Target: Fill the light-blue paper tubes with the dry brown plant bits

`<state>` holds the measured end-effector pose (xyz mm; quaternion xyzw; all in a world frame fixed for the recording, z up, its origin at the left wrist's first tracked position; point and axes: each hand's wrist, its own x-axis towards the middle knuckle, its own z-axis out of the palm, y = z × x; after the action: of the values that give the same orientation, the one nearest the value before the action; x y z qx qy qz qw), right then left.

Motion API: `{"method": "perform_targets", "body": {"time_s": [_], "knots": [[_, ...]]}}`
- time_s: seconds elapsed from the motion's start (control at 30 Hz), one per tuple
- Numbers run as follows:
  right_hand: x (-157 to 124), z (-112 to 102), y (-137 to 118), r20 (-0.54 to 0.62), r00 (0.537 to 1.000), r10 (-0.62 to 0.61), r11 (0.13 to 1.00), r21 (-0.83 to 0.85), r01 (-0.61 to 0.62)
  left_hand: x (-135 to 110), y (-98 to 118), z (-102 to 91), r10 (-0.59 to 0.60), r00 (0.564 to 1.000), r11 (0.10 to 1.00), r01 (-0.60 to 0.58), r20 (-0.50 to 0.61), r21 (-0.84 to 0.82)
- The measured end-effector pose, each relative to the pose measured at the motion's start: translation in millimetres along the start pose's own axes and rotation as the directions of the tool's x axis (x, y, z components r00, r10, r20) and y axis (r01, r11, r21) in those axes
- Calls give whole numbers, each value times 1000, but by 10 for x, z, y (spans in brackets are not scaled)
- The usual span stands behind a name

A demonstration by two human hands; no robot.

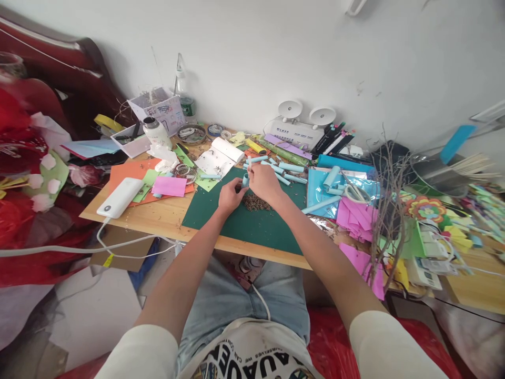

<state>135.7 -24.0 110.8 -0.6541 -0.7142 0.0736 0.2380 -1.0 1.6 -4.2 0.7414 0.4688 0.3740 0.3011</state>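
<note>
Left hand point(231, 196) in close, its grip pinched around a short light-blue paper tube point(245, 181) held roughly upright over the dark green mat point(205, 208). And there's the right hand point(262, 180), fingertips bunched at the tube's upper end; whether that grip has anything in it, one cannot tell from here. Right below the pair, a heap of brown fragments point(257, 203) sits on the mat.

Just behind the right hand, more pale-blue tubes point(292, 168) lie scattered. Over to the left, a partly unrolled white paper roll point(229, 151), a pink paper sheet point(169, 186) and, near the edge of the wooden table point(90, 211), a white power bank point(120, 197) with its cable plugged in. On the right side, scissors point(357, 194) rest by crumpled magenta paper point(357, 220), with bare twigs point(389, 231) rising alongside. At the back, by the wall, stands a twin-lamp emergency light point(295, 134)!
</note>
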Motion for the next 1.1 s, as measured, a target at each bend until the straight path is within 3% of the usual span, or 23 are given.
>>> {"method": "perform_targets", "body": {"time_s": [0.2, 0.33, 0.47, 0.87, 0.97, 1.1], "knots": [[-40, 108, -55, -76, 997, 2, 996, 91, 4, -2, -4, -2, -16, 1000, 1000, 16, 1, 7], [-64, 142, 9, -124, 989, 76, 972, 232, -46, -2, -17, 8, -23, 1000, 1000, 23, 3, 0], [-33, 87, 106, -58, 993, 107, 947, 310, -84, -3, -31, 16, -16, 1000, 1000, 16, -2, 2], [18, 8, 25, -1, 999, -32, 999, 30, 32, -7, -12, 2, 13, 1000, 1000, -13, -1, -14], [7, 49, -18, -27, 996, -86, 996, 20, 87, -2, -21, 6, 3, 1000, 1000, -3, -4, -4], [-6, 97, -3, -55, 996, -71, 992, 97, 76, 3, -26, 13, -5, 1000, 1000, 5, 1, -8]]}}
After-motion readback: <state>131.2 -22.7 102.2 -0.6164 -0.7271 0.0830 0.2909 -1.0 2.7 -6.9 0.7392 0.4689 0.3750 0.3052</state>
